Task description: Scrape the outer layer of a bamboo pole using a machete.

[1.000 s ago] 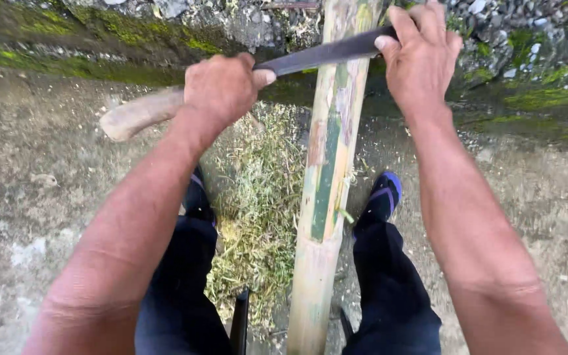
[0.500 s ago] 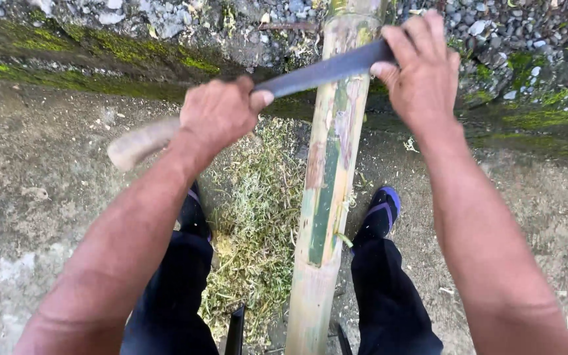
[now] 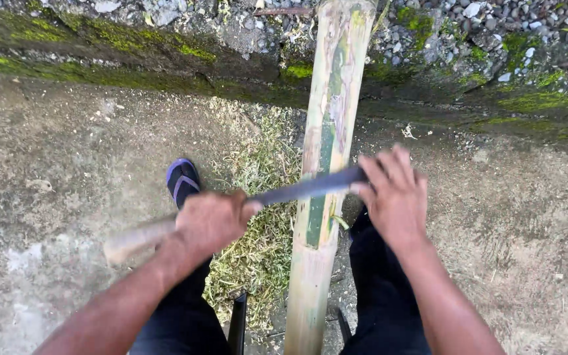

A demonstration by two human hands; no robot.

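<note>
L hand (image 3: 212,220) grips knife (image 3: 304,187) handle; R hand (image 3: 396,197) closed on blade tip. Keep blade flat across bamboo pole (image 3: 327,151), even pressure.

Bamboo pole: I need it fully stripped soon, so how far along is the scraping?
Partly done. The bamboo pole shows pale scraped patches, and shavings lie beside it. Left hand on the handle and right hand on the blade's far end hold the knife across it. Green skin remains in strips.
</note>
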